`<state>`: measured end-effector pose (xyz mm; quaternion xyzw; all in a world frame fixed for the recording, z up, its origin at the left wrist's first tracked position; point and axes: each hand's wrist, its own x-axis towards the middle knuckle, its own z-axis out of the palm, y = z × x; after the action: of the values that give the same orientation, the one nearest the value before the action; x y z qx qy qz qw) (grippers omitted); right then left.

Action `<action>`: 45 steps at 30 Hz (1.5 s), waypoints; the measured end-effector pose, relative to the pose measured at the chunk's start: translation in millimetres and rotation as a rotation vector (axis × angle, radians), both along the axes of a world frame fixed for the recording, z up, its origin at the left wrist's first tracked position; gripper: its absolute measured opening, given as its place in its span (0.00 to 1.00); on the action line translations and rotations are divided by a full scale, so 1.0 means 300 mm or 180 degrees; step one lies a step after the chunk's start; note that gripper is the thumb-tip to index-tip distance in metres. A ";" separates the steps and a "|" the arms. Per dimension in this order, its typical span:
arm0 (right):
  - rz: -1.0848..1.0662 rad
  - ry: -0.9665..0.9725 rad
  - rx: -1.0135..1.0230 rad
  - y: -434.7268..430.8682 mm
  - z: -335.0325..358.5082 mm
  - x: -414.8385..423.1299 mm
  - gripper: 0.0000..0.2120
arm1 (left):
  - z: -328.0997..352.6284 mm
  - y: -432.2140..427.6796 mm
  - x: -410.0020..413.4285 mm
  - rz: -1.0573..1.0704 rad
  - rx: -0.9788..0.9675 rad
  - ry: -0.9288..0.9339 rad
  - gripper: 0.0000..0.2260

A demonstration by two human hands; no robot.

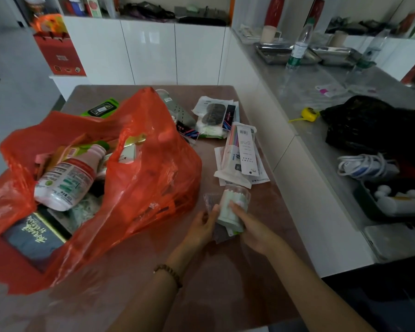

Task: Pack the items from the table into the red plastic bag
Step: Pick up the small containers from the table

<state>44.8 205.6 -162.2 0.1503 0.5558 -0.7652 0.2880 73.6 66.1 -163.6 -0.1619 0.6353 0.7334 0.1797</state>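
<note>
Packet, pale green and white in clear wrap, is held just above the table by 2 hands. The left hand grips its left edge, and the right hand grips the right side with thumb on top. A thin grey pack seems to be sandwiched underneath.

Long axis runs away from the person, with the far end pointing at the pile of flat packs just beyond the fingertips.

Red plastic bag sits just left of the left hand, slumped, with its mouth facing up and toward the person. 1 bottle lies near the mouth.

Risks:
- The slick wrap could let the lower pack slide out during transfer.
- The slack bag rim could fold shut.
- The crowded mouth could reject the packet if it goes in crosswise.
</note>
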 end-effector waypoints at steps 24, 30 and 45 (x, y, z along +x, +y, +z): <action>0.0572 -0.0100 -0.0364 -0.813 0.582 -0.098 0.26 | 0.631 -0.971 0.033 0.0530 -0.4433 0.1284 0.32; 0.0089 -0.0456 -0.0019 -0.976 0.523 -0.166 0.26 | 0.550 -1.176 -0.049 0.0639 -0.3112 0.1377 0.12; 0.0276 0.0114 0.0527 -0.948 0.495 -0.219 0.18 | 0.568 -1.233 -0.179 0.1135 -0.0884 0.1908 0.10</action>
<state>-20.9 -78.8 -13.8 0.1357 0.6283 -0.7060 0.2974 20.0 -304.0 6.8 -0.0710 0.7150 0.6748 -0.1684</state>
